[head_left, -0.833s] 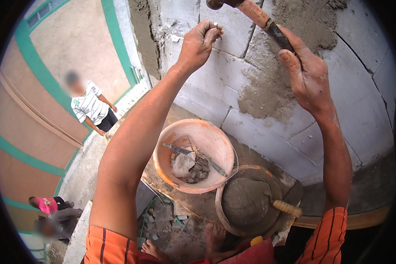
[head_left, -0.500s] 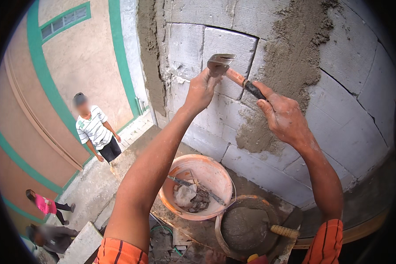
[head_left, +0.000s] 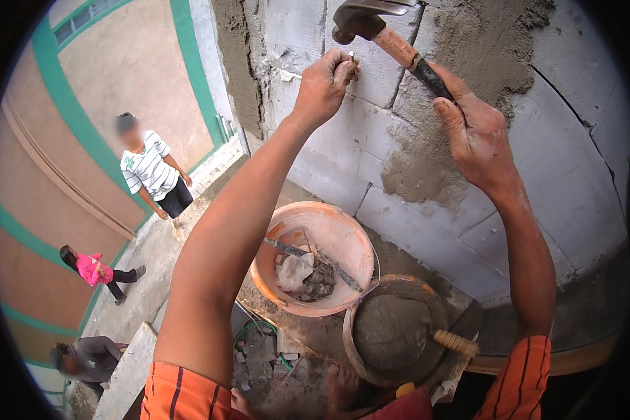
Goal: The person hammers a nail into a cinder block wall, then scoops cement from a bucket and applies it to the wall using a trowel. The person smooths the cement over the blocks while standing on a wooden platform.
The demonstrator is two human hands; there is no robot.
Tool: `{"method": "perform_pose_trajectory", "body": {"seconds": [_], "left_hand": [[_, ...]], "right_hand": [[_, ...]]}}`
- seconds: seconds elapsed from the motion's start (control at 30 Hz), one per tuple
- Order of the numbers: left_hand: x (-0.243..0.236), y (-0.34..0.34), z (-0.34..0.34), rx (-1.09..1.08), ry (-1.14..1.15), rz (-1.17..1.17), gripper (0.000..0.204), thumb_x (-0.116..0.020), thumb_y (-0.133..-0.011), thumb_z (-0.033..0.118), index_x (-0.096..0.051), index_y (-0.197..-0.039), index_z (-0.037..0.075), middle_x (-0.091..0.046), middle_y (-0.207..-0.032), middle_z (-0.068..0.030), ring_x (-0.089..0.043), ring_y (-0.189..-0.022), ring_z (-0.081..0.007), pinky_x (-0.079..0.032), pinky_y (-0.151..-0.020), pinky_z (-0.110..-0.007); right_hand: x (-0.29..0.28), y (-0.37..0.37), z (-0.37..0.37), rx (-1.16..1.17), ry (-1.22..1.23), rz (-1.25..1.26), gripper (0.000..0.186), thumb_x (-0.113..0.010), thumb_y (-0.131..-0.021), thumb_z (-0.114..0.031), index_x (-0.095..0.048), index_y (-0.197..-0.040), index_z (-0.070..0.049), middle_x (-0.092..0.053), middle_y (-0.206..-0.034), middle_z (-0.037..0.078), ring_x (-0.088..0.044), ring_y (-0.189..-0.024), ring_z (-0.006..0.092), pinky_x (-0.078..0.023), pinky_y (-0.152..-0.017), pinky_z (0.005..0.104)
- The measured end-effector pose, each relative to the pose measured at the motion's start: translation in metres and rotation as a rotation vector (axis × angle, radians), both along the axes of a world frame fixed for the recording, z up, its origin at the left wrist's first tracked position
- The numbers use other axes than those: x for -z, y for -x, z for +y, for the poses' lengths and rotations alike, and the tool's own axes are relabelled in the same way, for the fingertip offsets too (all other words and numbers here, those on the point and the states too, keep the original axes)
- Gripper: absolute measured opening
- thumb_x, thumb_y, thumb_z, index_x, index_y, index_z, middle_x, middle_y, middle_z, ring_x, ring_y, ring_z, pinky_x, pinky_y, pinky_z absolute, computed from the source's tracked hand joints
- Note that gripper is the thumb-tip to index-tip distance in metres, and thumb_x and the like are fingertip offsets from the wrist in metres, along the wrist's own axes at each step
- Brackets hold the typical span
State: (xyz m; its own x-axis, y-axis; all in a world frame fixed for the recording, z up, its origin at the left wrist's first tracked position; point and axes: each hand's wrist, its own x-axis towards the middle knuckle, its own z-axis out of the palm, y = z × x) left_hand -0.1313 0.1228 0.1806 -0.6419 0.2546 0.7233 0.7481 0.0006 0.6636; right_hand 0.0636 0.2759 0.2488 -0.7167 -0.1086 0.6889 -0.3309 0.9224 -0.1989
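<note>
My left hand (head_left: 323, 85) pinches a nail (head_left: 352, 55) against the pale block wall (head_left: 329, 171); only the nail's head and a bit of its shank show above the fingers. In my right hand (head_left: 477, 133) is a claw hammer (head_left: 397, 47), gripped by its dark-wrapped handle. The hammer's head is raised above the nail, apart from it, with the striking face toward the left hand. Wet grey mortar (head_left: 427, 157) is smeared on the blocks between and beside my hands.
Below stand a pinkish-orange bucket (head_left: 362, 241) with scraps and a metal rod, and a bucket of grey mortar (head_left: 392, 329) beside a wrapped handle (head_left: 456, 343). At left are a person in stripes (head_left: 150, 168), one in pink (head_left: 94, 269) and one in dark clothes (head_left: 98, 353).
The hammer head has moved away from my left hand, up and to the right, uncovering the nail. My view has shifted a little. The person in pink has moved right.
</note>
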Motion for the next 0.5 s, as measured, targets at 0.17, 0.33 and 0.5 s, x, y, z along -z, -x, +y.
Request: {"method": "perform_pose_trajectory", "body": {"seconds": [0.17,0.33,0.5], "left_hand": [[0.002,0.006,0.001,0.042,-0.042,0.014,0.017,-0.051,-0.098,0.015,-0.060,-0.098,0.001,-0.067,-0.084,-0.0083,-0.061,-0.075,-0.0145,-0.050,-0.073,-0.029],[0.001,0.007,-0.001,-0.010,0.070,-0.025,0.024,-0.052,-0.098,0.022,-0.063,-0.105,0.002,-0.067,-0.089,-0.0074,-0.062,-0.080,-0.0132,-0.050,-0.075,-0.029],[-0.001,0.009,-0.007,-0.026,0.090,0.038,0.022,-0.053,-0.096,0.016,-0.065,-0.107,0.002,-0.068,-0.091,-0.0060,-0.062,-0.077,-0.0141,-0.049,-0.072,-0.029]], "right_hand": [[0.005,0.007,0.000,0.087,-0.048,-0.067,0.036,-0.053,-0.096,-0.025,-0.054,-0.131,-0.016,-0.060,-0.073,0.015,-0.060,-0.068,0.0297,-0.047,-0.068,0.0422],[0.004,0.006,-0.002,0.048,0.038,-0.069,0.036,-0.054,-0.096,-0.023,-0.054,-0.132,-0.017,-0.060,-0.072,0.014,-0.059,-0.066,0.0252,-0.047,-0.067,0.0390],[0.003,0.004,0.000,-0.040,-0.002,0.097,0.038,-0.055,-0.096,-0.021,-0.053,-0.134,-0.013,-0.060,-0.072,0.013,-0.057,-0.063,0.0203,-0.047,-0.063,0.0361]]}}
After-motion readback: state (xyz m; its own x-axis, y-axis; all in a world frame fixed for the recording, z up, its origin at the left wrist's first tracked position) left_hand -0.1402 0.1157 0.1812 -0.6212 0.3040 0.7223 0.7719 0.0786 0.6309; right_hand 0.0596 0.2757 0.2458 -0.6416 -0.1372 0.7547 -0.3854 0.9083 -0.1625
